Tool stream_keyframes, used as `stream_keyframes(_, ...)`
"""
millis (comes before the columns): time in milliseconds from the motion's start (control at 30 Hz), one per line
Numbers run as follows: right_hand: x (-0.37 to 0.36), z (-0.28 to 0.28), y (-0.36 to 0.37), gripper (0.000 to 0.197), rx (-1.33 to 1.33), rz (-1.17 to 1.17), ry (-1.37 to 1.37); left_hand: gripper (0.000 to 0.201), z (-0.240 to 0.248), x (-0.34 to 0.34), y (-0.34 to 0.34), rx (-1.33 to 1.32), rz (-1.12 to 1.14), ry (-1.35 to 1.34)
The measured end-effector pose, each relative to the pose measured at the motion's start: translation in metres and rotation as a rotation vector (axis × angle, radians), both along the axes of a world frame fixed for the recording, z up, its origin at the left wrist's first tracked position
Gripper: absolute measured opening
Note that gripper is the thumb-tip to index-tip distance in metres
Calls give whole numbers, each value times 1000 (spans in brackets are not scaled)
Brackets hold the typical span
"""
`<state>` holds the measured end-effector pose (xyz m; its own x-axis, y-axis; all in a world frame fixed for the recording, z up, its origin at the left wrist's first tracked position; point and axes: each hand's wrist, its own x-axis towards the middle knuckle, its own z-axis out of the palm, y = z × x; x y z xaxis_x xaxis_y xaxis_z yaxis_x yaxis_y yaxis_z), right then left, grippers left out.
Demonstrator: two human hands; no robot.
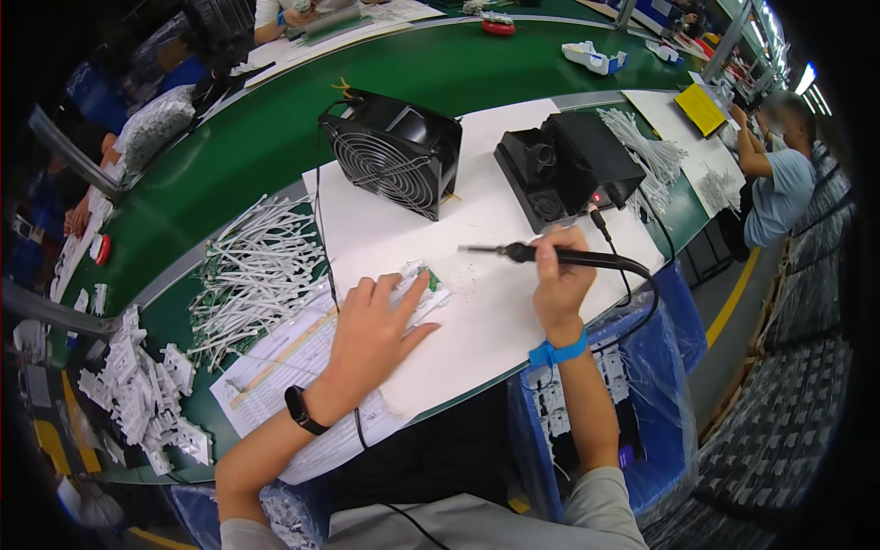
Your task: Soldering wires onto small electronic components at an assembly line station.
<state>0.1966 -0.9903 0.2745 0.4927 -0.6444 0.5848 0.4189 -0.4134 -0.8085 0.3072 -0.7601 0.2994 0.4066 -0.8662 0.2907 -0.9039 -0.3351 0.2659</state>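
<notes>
My right hand point(561, 289) is closed around the black handle of a soldering iron point(521, 252). The iron's metal tip points left and hangs above the white work sheet point(486, 339), apart from the parts. My left hand point(374, 325) lies with its fingers spread over a small white part with a green circuit board point(432, 282). The index fingertip touches the board, and the palm covers much of whatever lies beneath. Under the left wrist is a printed paper sheet point(275, 357).
A black fan point(394, 151) and a black soldering station point(587, 170) stand beyond my hands. White cables point(257, 275) and white plastic parts point(137, 394) are heaped at left. A blue-lined bin point(660, 431) sits below my right forearm. A co-worker point(779, 183) sits at right.
</notes>
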Motion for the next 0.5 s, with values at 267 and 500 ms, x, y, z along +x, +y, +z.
stream_keyframes(267,4,5,-3,9,119,-131,22,56,-9,-11,11,-72,-28,-72)
stream_keyframes(500,7,8,-3,10,33,-70,27,53,-13,-15,24,-120,-101,-144)
